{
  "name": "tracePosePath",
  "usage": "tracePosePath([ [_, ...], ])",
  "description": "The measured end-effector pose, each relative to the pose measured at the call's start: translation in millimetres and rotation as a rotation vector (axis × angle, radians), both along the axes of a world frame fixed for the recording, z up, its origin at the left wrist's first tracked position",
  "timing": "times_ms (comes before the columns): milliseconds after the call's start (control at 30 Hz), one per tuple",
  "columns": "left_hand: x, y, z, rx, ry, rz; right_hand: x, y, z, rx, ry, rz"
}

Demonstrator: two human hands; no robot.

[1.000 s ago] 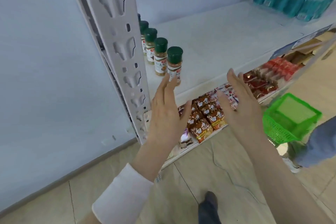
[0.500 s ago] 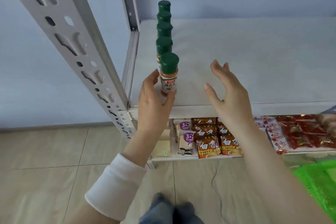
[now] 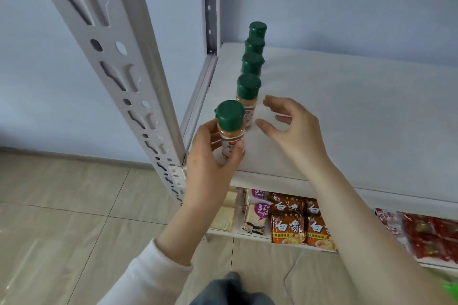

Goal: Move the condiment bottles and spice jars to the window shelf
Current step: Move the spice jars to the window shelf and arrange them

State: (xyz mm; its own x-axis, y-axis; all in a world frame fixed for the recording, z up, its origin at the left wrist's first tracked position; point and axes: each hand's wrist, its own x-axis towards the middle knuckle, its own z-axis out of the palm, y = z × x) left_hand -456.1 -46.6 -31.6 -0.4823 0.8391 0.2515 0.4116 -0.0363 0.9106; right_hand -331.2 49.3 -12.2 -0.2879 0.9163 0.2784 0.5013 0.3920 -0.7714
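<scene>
bright, even daylight | soft shadows | wide-angle edge bending | slight blur

One head-worn camera looked forward and down from close above the white shelf (image 3: 347,119), with tiled floor (image 3: 62,205) below it.

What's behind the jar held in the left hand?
Four more green-capped jars in a row running back along the white shelf. The nearest shows its body; the far three show mostly caps, bodies covered by those in front.
</scene>
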Motion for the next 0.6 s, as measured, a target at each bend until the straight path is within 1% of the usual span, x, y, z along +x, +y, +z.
tracePosePath([
  [100, 3.1, -12.4, 0.8, -0.004, -0.084, 0.033, -13.6, 2.9, -5.9, -0.060, 0.028, 0.012],
  [333, 14.5, -20.3, -0.4, 0.008, -0.226, 0.108, -23.1, 16.3, -11.9, -0.111, 0.071, 0.020],
  [600, 28.9, -29.3, -0.8, 0.055, -0.352, 0.152, -3.9, 14.8, -8.4, -0.115, 0.196, 0.046],
])
